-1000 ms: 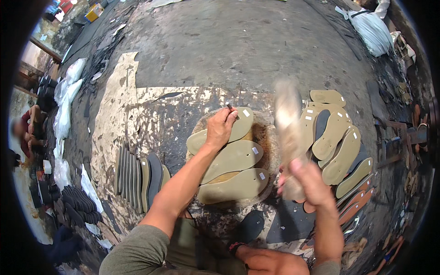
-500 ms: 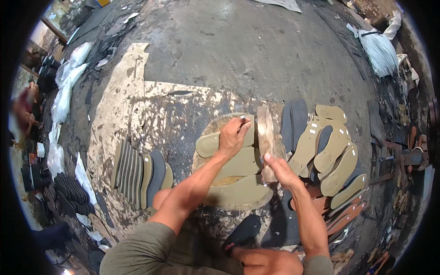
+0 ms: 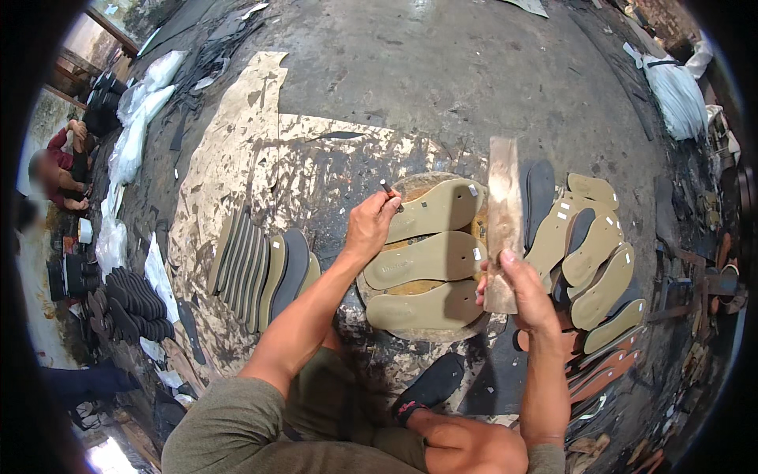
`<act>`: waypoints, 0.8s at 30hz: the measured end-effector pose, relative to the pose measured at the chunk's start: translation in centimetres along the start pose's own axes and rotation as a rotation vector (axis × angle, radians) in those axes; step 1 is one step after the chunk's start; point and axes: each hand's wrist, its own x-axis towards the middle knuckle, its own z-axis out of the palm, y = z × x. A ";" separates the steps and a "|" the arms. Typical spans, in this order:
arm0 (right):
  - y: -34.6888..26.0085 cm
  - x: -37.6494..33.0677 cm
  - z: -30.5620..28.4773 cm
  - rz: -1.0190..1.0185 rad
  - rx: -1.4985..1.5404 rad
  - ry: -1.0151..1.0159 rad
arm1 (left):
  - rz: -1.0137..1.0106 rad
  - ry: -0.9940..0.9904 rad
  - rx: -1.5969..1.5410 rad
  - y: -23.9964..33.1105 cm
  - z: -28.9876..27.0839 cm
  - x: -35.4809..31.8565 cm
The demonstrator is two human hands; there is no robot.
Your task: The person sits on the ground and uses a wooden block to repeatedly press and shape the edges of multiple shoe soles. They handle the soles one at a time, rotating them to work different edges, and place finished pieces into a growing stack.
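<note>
Left hand [image 3: 369, 229] holds rod [image 3: 386, 187], perhaps metal; right hand [image 3: 525, 292], wooden bar [image 3: 504, 205].

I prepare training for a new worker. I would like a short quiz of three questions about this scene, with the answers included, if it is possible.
1. How many olive soles lie on the round block?
2. True or false: the right hand holds the wooden bar.
3. What does the left hand grip? (a) a brush; (b) a slim rod-shaped tool; (c) a pair of scissors.

Key: 1. three; 2. true; 3. b.
</note>
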 end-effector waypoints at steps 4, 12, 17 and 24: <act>-9.3 -5.2 3.4 -0.377 -0.143 0.144 | 0.079 -0.013 0.069 0.2 0.1 0.1; 0.8 2.9 6.9 -0.110 -1.025 0.091 | 0.336 -0.012 0.285 -1.0 0.6 -0.1; 7.8 5.9 0.7 0.268 -0.183 -0.123 | 0.505 0.103 0.233 -0.2 1.0 0.5; 9.7 5.0 1.3 0.092 -0.163 -0.102 | -0.190 0.078 -0.394 1.3 0.5 -1.7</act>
